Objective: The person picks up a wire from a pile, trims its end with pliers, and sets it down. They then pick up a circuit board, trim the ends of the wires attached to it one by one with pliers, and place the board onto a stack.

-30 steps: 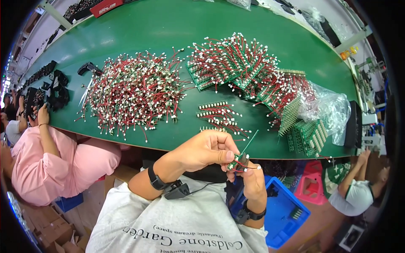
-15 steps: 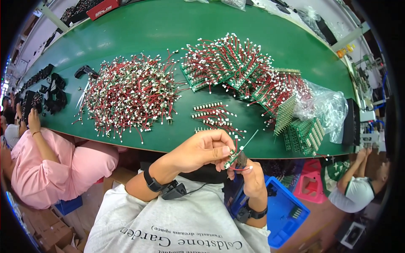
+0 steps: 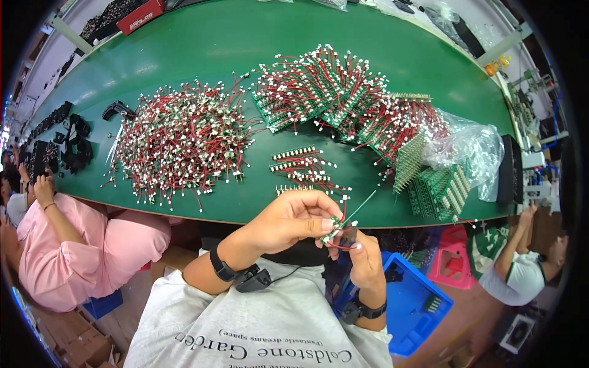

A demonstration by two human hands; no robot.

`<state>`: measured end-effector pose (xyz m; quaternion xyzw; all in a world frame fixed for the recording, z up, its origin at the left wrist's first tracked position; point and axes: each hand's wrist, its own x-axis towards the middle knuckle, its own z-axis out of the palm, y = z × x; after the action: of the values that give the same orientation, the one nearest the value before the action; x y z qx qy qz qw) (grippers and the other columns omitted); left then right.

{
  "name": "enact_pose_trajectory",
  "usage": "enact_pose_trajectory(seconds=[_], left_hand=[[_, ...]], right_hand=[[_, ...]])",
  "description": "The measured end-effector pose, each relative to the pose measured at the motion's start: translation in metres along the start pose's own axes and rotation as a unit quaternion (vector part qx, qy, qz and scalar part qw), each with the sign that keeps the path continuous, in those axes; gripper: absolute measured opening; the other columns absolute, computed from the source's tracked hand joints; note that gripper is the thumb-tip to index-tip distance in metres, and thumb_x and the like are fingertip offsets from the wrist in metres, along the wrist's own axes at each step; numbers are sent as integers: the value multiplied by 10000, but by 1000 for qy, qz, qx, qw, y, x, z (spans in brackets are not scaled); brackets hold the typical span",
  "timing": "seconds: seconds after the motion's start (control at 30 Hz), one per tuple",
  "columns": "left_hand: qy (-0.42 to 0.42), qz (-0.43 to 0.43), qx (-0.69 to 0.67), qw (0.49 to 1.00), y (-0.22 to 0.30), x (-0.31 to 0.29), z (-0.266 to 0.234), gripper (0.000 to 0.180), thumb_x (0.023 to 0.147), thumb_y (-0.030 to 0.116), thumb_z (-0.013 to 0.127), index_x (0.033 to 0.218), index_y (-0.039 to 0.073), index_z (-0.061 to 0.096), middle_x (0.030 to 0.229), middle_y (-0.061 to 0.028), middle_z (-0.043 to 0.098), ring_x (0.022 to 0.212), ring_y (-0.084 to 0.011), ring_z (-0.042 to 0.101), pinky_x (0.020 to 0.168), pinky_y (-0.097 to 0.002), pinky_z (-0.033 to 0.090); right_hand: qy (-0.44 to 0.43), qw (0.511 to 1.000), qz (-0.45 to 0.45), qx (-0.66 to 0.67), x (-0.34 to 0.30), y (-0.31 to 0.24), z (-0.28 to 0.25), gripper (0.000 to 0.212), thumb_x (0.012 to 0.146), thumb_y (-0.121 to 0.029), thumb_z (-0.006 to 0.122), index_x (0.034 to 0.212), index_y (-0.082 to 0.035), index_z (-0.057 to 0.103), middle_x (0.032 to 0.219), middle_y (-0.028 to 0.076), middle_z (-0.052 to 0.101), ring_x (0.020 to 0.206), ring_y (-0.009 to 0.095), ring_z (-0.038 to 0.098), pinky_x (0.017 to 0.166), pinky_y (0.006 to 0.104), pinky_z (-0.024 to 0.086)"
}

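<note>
Over the table's front edge, my left hand (image 3: 294, 221) is closed, pinching a small green circuit board (image 3: 330, 235) with red wires and white connectors between thumb and fingers. My right hand (image 3: 366, 260) is closed right beside it, fingertips near a small dark thing (image 3: 350, 234) whose kind I cannot make out. A thin green strip (image 3: 361, 207) slants up and right from between the hands. Just beyond them lie several narrow board strips (image 3: 297, 165) with red wires and white connectors.
On the green table (image 3: 215, 43) stand a big heap of small wired boards (image 3: 184, 144), stacked wired panels (image 3: 319, 92), bare board panels (image 3: 442, 193) and a clear plastic bag (image 3: 472, 147). Scissors (image 3: 115, 147) lie left. A blue bin (image 3: 420, 306) sits below right. Co-workers sit both sides.
Both hands stay close together, with the board and green strip shifted slightly left. The whole view has moved a little. A co-worker's hands at the left have changed position.
</note>
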<state>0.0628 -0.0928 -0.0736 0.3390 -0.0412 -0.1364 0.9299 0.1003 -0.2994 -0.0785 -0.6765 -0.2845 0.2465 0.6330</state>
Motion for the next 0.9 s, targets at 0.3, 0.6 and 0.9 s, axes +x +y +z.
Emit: enact_pose_trajectory(seconds=[0.3, 0.6, 0.9], left_hand=[[15, -43, -141, 989, 7, -5, 2, 254, 913, 107, 612, 1118, -3, 512, 1050, -181, 596, 770, -203, 629, 671, -291, 537], [45, -26, 54, 997, 6, -9, 23, 444, 730, -87, 756, 1111, -12, 538, 1040, -72, 547, 777, -91, 521, 667, -221, 468], [38, -76, 39, 996, -1, -5, 19, 128, 908, 30, 635, 1016, -16, 582, 897, -105, 642, 683, -112, 604, 526, -228, 485]], right_hand=[[3, 1000, -14, 18, -6, 1, -9, 566, 1028, -434, 339, 976, 71, 589, 741, 113, 605, 618, 164, 572, 568, 285, 439], [22, 999, -15, -34, -7, -2, -13, 575, 1026, -454, 344, 950, 58, 596, 746, 107, 601, 604, 175, 567, 565, 289, 438], [14, 998, 10, -54, -12, -1, -16, 633, 1007, -528, 342, 877, 36, 600, 726, 98, 633, 640, 173, 612, 606, 284, 477]])
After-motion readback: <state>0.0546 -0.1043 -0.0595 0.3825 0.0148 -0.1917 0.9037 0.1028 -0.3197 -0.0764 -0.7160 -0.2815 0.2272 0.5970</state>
